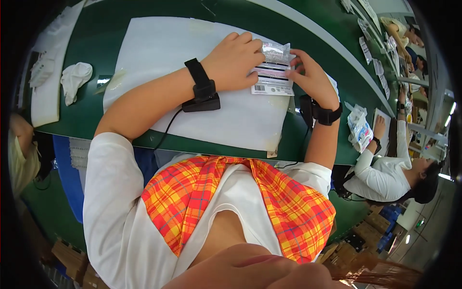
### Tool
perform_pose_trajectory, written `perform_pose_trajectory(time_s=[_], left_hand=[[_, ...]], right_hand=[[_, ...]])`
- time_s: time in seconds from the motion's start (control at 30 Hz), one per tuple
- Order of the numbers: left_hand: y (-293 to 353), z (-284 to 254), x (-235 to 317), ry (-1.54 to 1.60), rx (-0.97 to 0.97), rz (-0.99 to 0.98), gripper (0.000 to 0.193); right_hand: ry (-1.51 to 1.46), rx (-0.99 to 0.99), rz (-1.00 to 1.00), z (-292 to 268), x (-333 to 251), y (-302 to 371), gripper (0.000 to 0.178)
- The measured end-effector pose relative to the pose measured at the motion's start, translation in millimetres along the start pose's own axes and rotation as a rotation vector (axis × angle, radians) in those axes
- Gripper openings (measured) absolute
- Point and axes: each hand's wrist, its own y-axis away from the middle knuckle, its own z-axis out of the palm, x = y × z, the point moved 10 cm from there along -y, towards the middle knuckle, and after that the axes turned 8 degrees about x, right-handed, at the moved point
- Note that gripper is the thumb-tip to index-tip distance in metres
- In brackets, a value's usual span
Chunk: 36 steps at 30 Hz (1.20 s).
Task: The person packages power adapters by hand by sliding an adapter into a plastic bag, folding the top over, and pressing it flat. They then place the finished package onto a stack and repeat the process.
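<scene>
A flat package [273,73] with a shiny clear upper part and a printed white back with dark bands lies over the white sheet [159,53]. My left hand [235,61] is closed at its left edge, fingers curled and thumb low on that side. At the opposite edge, my right hand [314,79] has its thumb over the print and its fingers bent beside the upper part. What the fingertips do under the package is hidden. Both wrists wear black bands, each with a small black box; a cable runs from the left box [201,103].
The sheet is taped onto a green table [183,8]. A crumpled white cloth [76,81] lies to the left, and a plastic bag of packages [359,129] to the right. Beyond a pale rail stand more packages [378,72]. A co-worker [390,164] sits at the right.
</scene>
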Motion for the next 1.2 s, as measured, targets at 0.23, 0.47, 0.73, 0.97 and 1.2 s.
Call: perform_pose_trajectory(time_s=[0.23, 0.47, 0.73, 0.97, 1.2], left_hand=[[-3.3, 1.0, -11.5, 0.071, 0.035, -0.054, 0.015], [0.0, 0.8, -36.4, 0.208, 0.115, -0.114, 0.011], [-8.9, 16.7, -33.0, 0.235, 0.012, -0.125, 0.011], [-16.6, -6.2, -19.0, 0.232, 0.169, -0.033, 0.014], [-11.6, -27.7, -21.9, 0.549, 0.218, -0.083, 0.028]], right_hand=[[-0.049, -0.367, 0.138, -4.4, 19.4, -75.2, 0.055], [0.059, 0.366, 0.166, -141.0, 51.4, -110.1, 0.050], [0.544, -0.014, 0.174, -66.7, 82.3, 83.3, 0.018], [0.238, -0.016, -0.038, -50.3, 33.4, 70.9, 0.026], [0.038, -0.338, -0.409, 59.1, -78.3, -5.5, 0.025]])
